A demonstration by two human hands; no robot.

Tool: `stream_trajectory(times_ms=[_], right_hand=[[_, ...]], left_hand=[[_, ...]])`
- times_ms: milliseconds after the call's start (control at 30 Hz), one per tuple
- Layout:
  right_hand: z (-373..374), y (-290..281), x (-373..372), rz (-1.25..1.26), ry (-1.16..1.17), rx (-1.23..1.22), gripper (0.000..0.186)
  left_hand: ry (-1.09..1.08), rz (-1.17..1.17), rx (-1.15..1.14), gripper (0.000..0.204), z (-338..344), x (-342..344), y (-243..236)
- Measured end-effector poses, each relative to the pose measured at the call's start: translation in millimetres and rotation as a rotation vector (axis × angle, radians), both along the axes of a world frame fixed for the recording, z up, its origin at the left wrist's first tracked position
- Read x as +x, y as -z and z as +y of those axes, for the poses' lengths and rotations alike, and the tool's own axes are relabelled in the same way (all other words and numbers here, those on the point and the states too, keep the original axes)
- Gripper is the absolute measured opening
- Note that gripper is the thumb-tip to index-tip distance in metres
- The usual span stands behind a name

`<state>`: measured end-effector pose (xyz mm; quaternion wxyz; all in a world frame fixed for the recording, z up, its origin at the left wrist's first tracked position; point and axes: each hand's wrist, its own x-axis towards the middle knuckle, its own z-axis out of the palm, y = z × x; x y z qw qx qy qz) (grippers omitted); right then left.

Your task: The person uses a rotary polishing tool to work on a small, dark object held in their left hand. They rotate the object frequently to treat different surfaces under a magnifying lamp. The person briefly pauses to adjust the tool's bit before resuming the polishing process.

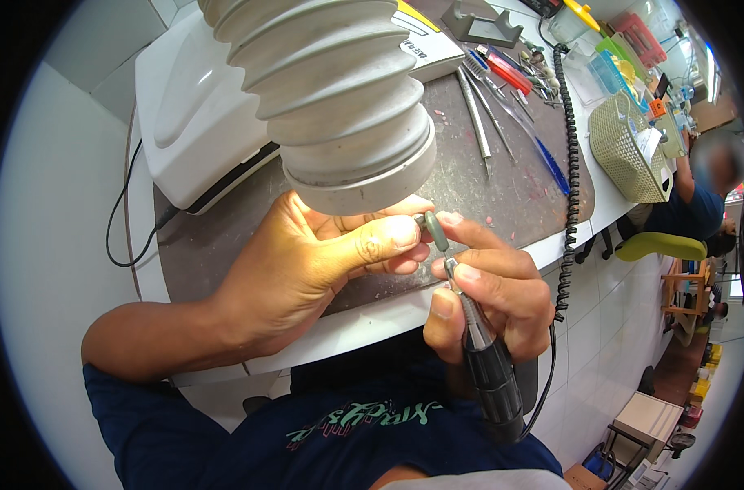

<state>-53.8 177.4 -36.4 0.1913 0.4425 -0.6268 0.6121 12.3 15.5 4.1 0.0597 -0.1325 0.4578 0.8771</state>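
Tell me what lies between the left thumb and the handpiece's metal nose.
Head view: a small dark piece at the thumb, then the green bit above the nose.

The right hand (506, 302) grips a black-and-silver rotary handpiece (494, 380) fitted with a green grinding bit (438, 232), its tip beside a small dark piece (421, 220) — mostly hidden — pinched in the left hand (327, 257). Above hangs a white corrugated hose (331, 90); metal hand tools (475, 118) lie on the brown mat (535, 208) beyond.
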Motion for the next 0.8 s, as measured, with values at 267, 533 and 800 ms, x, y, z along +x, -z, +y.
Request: stream_trajectory(times_ms=[267, 533, 800], right_hand=[[0.7, -1.4, 1.8, -0.010, -0.013, 0.027, 0.026], [1.2, -2.3, 1.4, -0.028, 0.002, 0.027, 0.024], [1.9, -4.4, -1.1, 0.026, -0.027, 0.055, 0.025]], left_hand=[[0.032, -0.007, 0.007, 0.024, -1.9, -0.1, 1.2], [0.050, -0.003, 0.018, 0.024, -0.9, -1.9, -1.7], [0.045, -0.004, -0.016, 0.022, -0.9, -0.6, -2.5]])
